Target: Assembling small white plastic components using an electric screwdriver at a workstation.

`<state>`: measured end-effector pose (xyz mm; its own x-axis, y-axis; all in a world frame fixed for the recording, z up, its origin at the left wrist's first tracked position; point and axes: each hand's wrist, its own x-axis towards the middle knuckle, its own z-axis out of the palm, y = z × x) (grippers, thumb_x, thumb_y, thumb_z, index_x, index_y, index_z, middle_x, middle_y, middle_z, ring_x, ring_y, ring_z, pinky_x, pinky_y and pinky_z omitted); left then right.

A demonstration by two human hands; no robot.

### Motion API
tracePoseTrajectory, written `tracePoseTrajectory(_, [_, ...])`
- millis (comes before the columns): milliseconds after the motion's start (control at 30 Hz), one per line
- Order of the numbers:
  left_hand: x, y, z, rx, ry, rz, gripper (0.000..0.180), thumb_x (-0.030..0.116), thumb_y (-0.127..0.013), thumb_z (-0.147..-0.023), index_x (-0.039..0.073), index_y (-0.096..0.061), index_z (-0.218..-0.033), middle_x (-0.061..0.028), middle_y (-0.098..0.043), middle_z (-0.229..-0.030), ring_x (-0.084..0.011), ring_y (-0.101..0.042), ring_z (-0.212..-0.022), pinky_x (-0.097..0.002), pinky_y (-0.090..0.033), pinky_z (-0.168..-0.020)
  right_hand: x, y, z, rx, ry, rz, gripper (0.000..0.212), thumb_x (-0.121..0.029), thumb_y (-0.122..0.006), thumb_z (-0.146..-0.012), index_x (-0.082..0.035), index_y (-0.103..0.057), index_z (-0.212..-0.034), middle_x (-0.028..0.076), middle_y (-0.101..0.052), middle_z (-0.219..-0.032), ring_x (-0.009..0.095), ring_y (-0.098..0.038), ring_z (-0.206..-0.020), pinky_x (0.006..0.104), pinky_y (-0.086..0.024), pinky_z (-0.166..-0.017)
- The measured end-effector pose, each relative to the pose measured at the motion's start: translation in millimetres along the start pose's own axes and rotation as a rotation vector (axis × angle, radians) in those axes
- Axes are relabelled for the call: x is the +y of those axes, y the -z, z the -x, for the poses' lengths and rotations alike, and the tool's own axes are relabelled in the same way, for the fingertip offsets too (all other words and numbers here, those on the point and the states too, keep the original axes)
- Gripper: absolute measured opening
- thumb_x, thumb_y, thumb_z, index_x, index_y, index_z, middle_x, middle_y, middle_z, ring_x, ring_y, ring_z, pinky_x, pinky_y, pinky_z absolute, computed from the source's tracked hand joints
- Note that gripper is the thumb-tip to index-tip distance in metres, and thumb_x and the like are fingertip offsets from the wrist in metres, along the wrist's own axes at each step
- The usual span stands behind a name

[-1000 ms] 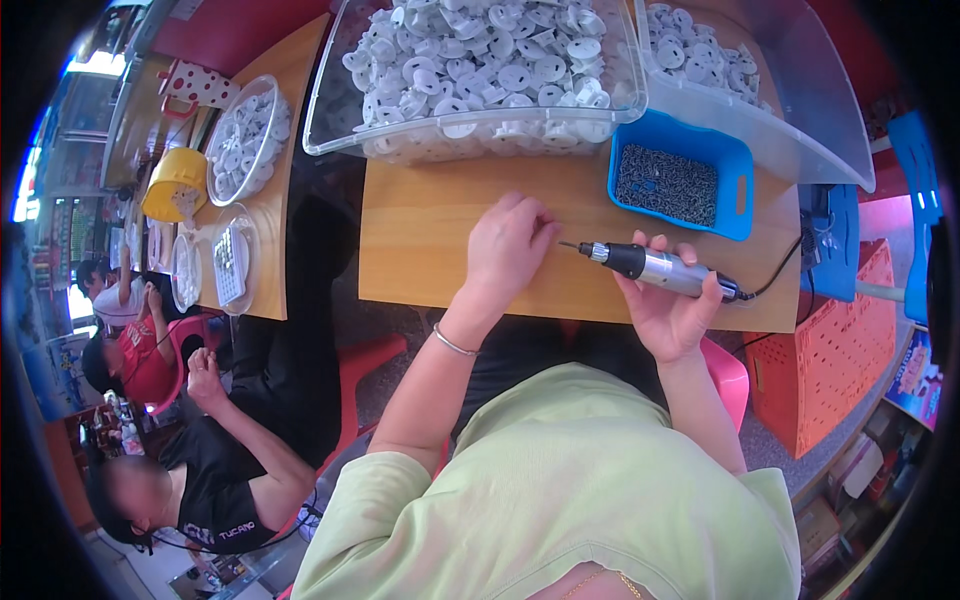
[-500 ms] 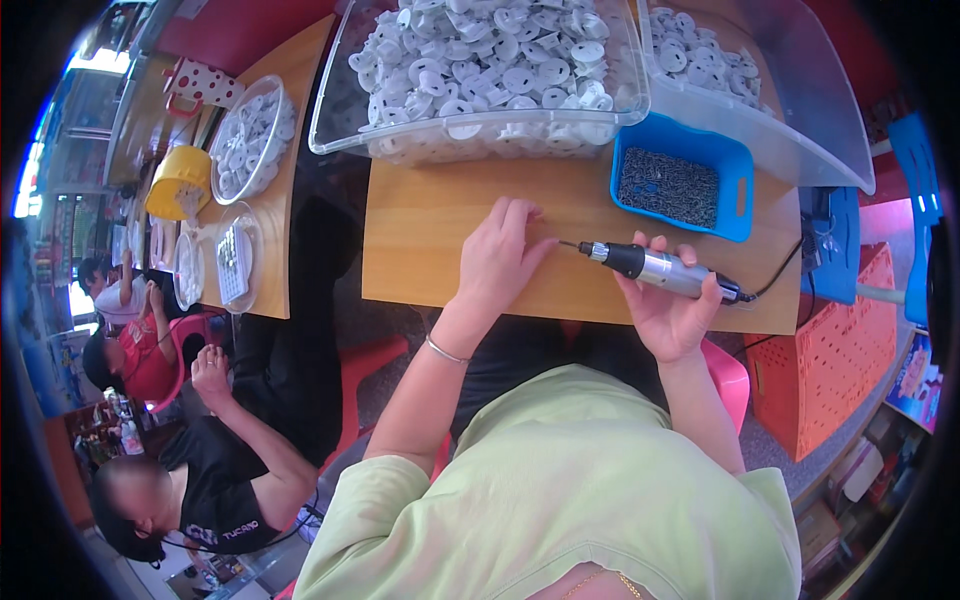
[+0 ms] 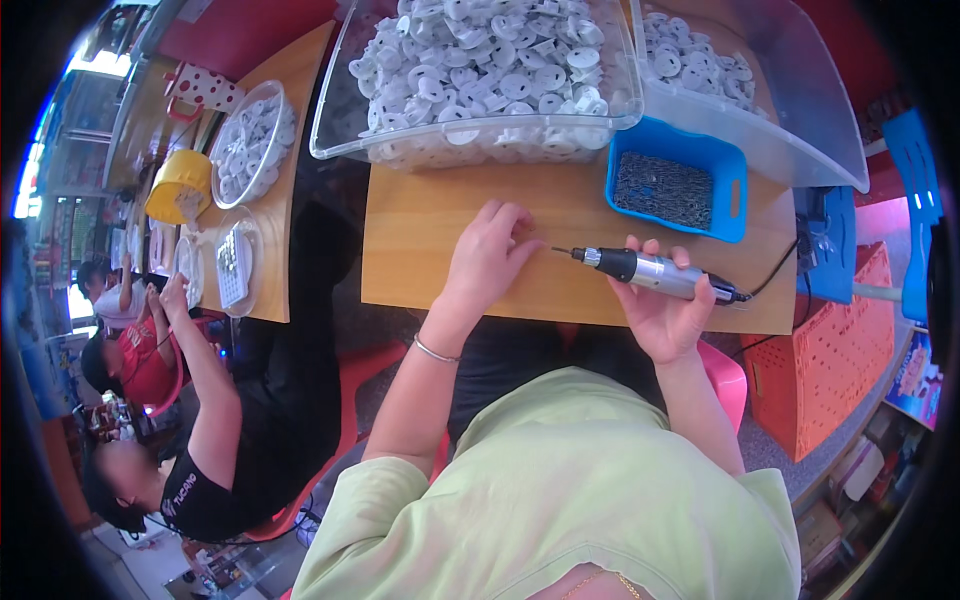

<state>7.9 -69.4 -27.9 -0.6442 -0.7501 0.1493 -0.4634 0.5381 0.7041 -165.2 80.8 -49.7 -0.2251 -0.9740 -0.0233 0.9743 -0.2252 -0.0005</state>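
In my right hand (image 3: 665,310) lies a silver and black electric screwdriver (image 3: 655,273), its cord running off to the right. The thin bit points left, above the wooden table (image 3: 420,235). Just beyond the bit's tip is my left hand (image 3: 488,258), its fingers curled in and the thumb reaching toward the bit. Whatever those curled fingers hold, if anything, is hidden. A blue basket (image 3: 738,205) full of small metal screws (image 3: 660,190) stands behind the screwdriver.
Two clear plastic bins (image 3: 480,127) of round white plastic parts (image 3: 500,75) line the table's back. An orange crate (image 3: 825,350) stands at the right. On the left, a co-worker in black (image 3: 215,450) reaches toward another table with a bowl (image 3: 245,145) and yellow container (image 3: 180,185).
My left hand has shifted slightly, and the screwdriver has moved a little left in my right hand. The co-worker's raised arm has moved forward, toward the other table.
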Motion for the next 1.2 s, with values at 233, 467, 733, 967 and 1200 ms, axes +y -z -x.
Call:
tracePoseTrajectory(233, [-0.4, -0.1, -5.5, -0.041, -0.001, -0.070, 0.015, 0.010, -0.066, -0.073, 0.002, -0.057, -0.082, -0.0104, -0.055, -0.076, -0.0249, -0.056, -0.069, -0.0330, -0.046, -0.061, -0.1, 1.1, -1.1, -0.001, 0.004, 0.061, 0.024, -0.026, -0.068, -0.076, -0.017, -0.051, -0.090, 0.010, -0.050, -0.115, 0.028, -0.033, -0.126, 0.0522, -0.032, -0.103])
tracePoseTrajectory(467, [0.6, 3.8, -4.0, -0.020, 0.000, -0.073, 0.009, 0.006, -0.063, -0.073, 0.002, -0.055, -0.076, -0.0126, -0.054, -0.073, -0.0300, -0.055, -0.067, -0.0358, -0.046, -0.060, 0.3, -1.9, -0.3, 0.005, -0.011, 0.007, 0.026, -0.022, -0.069, -0.076, -0.015, -0.048, -0.090, 0.011, -0.050, -0.115, 0.029, -0.033, -0.126, 0.0537, -0.028, -0.104])
tracePoseTrajectory(733, [6.7, 8.8, 13.6, 0.061, 0.306, 0.442, 0.008, 0.007, -0.062, -0.080, 0.000, -0.060, -0.083, -0.0036, -0.059, -0.076, -0.0115, -0.049, -0.060, -0.0269, -0.041, -0.051, 1.4, -0.7, 1.3, -0.020, -0.008, 0.038, 0.026, -0.024, -0.068, -0.077, -0.015, -0.048, -0.091, 0.011, -0.050, -0.115, 0.029, -0.032, -0.127, 0.0536, -0.028, -0.105])
tracePoseTrajectory(967, [8.7, 5.5, 32.4, -0.036, 0.600, 1.556, 0.010, 0.012, -0.059, -0.085, 0.004, -0.061, -0.089, -0.0001, -0.054, -0.074, -0.0058, -0.044, -0.062, -0.0160, -0.033, -0.050, 7.2, -10.1, 11.4, -0.067, 0.050, 0.206, 0.029, -0.026, -0.068, -0.076, -0.017, -0.046, -0.092, 0.011, -0.048, -0.117, 0.029, -0.029, -0.128, 0.0527, -0.029, -0.105])
tracePoseTrajectory(1200, [12.1, -8.0, 41.3, -0.056, 0.606, 1.797, 0.023, 0.025, -0.058, -0.086, 0.003, -0.060, -0.089, -0.0002, -0.052, -0.072, -0.0069, -0.041, -0.060, -0.0152, -0.033, -0.050, 8.9, -41.7, 16.9, -0.241, 0.100, 0.581, 0.032, -0.034, -0.068, -0.076, -0.018, -0.044, -0.089, 0.011, -0.046, -0.117, 0.029, -0.033, -0.127, 0.0489, -0.031, -0.101])
